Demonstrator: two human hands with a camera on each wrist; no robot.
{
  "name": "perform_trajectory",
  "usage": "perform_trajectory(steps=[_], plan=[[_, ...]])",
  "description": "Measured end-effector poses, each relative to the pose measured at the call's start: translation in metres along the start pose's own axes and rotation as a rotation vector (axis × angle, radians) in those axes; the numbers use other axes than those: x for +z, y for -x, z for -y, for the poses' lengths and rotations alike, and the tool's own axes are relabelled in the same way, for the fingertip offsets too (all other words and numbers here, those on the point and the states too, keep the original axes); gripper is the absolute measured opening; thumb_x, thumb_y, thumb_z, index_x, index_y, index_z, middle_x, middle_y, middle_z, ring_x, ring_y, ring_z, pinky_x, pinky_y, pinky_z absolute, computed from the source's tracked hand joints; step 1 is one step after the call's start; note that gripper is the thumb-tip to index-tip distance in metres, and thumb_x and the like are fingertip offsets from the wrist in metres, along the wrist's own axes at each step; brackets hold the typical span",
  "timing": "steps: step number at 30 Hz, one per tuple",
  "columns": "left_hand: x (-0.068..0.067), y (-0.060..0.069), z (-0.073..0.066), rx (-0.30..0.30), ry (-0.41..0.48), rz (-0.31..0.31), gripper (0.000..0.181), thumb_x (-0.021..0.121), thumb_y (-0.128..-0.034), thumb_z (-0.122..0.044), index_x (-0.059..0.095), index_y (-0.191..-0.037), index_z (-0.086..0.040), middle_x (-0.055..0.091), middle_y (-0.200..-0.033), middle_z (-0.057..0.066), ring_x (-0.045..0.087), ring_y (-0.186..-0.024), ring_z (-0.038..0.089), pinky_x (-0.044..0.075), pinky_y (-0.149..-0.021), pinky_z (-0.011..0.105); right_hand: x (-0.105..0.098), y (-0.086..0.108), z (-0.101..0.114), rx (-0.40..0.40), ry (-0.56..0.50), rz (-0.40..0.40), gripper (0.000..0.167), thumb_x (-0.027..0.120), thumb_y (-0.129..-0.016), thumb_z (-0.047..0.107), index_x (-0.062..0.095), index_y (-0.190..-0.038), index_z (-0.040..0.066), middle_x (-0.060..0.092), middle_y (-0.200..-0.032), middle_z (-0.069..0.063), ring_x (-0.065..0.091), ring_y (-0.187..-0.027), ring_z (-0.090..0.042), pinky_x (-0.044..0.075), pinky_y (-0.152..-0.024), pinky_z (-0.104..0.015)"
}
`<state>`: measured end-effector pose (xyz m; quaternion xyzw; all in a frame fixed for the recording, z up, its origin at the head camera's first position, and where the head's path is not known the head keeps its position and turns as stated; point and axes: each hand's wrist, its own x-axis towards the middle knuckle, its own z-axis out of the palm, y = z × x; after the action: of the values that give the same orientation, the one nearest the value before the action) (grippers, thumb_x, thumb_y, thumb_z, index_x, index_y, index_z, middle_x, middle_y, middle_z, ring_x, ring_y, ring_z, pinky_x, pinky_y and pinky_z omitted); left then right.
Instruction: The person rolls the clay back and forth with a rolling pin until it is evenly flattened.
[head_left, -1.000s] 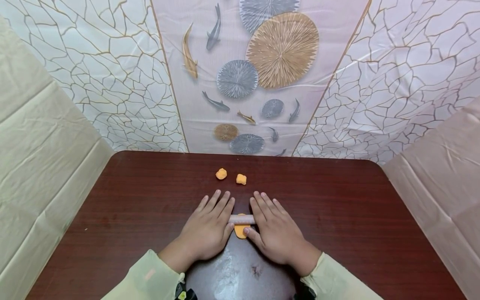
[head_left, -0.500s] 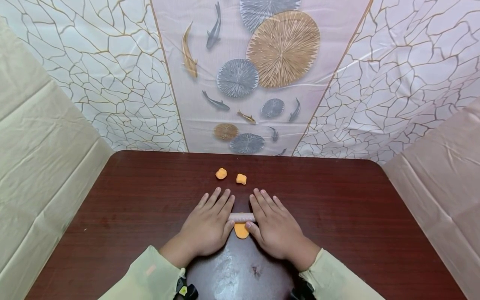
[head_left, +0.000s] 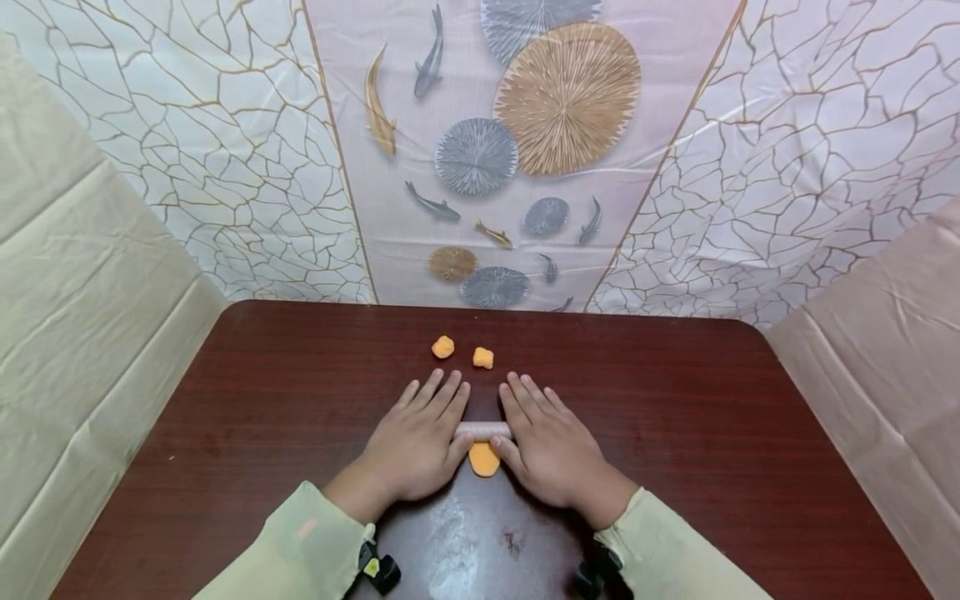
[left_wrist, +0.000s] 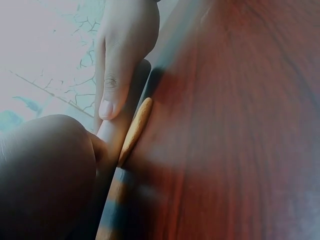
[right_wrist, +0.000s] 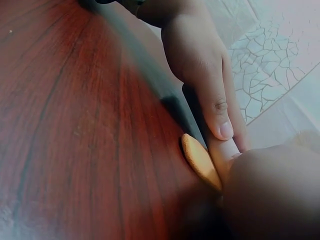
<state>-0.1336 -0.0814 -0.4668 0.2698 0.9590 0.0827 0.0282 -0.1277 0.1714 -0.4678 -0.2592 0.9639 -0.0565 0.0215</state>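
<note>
A pale rolling pin [head_left: 483, 431] lies crosswise on a flattened piece of orange dough [head_left: 484, 460], whose near part shows below it. My left hand [head_left: 415, 446] rests on the pin's left end and my right hand [head_left: 556, 446] on its right end, fingers straight and pointing away, hiding both ends. In the left wrist view the dough [left_wrist: 136, 131] lies thin and flat against the pin [left_wrist: 114, 131]. From the right wrist the dough [right_wrist: 201, 161] also shows beside the pin [right_wrist: 223, 150].
Two small orange dough lumps, one on the left [head_left: 443, 347] and one on the right [head_left: 483, 358], sit beyond the hands on the dark red wooden table [head_left: 675, 400]. A patterned cloth [head_left: 480, 233] hangs behind the table's far edge.
Both hands have moved slightly away from the body, rolling the pin forward over the dough. More of the dough's near part shows, and the right thumb no longer covers it. Both lumps stay put.
</note>
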Motion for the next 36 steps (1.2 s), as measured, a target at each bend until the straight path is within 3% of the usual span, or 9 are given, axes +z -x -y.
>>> perform_trajectory(steps=[17, 27, 36], plan=[[0.001, -0.012, 0.004, -0.033, 0.025, -0.005, 0.075, 0.029, -0.1214, -0.057, 0.024, -0.18, -0.011, 0.018, -0.19, 0.011, 0.013, -0.178, 0.035, 0.016, -0.143, 0.058, -0.002, -0.012, -0.002, 0.03, -0.028, 0.004, 0.077, 0.031, -0.122, 0.056, 0.03, -0.177, 0.002, 0.022, -0.187, -0.018, 0.021, -0.176, -0.036, 0.025, -0.14, -0.058], [0.0, -0.014, 0.003, -0.054, 0.034, -0.035, 0.071, 0.029, -0.1223, -0.053, 0.026, -0.18, -0.011, 0.021, -0.189, 0.011, 0.014, -0.177, 0.034, 0.018, -0.142, 0.058, -0.004, -0.016, -0.003, 0.047, -0.04, 0.01, 0.077, 0.03, -0.122, 0.057, 0.03, -0.177, 0.004, 0.023, -0.187, -0.016, 0.021, -0.176, -0.035, 0.024, -0.141, -0.058], [0.002, -0.013, 0.002, -0.056, 0.028, -0.016, 0.07, 0.029, -0.122, -0.054, 0.029, -0.18, -0.014, 0.019, -0.19, 0.009, 0.013, -0.178, 0.033, 0.017, -0.143, 0.057, -0.003, -0.012, -0.001, 0.051, -0.038, 0.011, 0.075, 0.029, -0.122, 0.056, 0.03, -0.178, 0.006, 0.023, -0.188, -0.015, 0.022, -0.176, -0.035, 0.024, -0.141, -0.058]])
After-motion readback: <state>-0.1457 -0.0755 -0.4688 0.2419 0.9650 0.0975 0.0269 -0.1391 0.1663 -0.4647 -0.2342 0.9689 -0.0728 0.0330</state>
